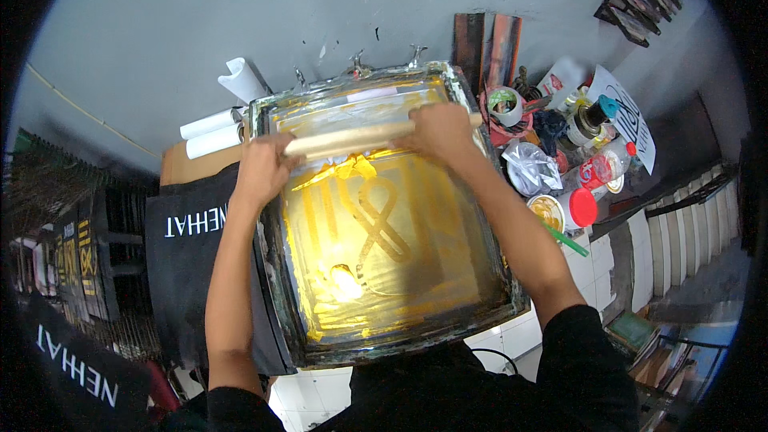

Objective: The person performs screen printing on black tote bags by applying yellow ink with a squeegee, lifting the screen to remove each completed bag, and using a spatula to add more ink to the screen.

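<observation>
Both my hands grip a wooden-handled squeegee (pixel 348 141) that lies crosswise over the far part of a printing screen. My left hand (pixel 268 165) is closed round its left end, and my right hand (pixel 442 133) wraps it near the right end. Bright yellow ink (pixel 346 170) lies along the squeegee's near side. Below it the yellow-smeared mesh (pixel 320 240) shows a looped design and stripes. The dark, ink-stained screen frame (pixel 416 346) surrounds the mesh. What lies under the screen is hidden.
Black printed cloth (pixel 188 272) is left of the screen, with white paper rolls (pixel 212 130) behind. At right stand a tape roll (pixel 504 104), a plastic bottle (pixel 602 168), a red-lidded jar (pixel 582 206) and a tub of yellow ink (pixel 546 213). Flat boards (pixel 502 50) lean on the wall.
</observation>
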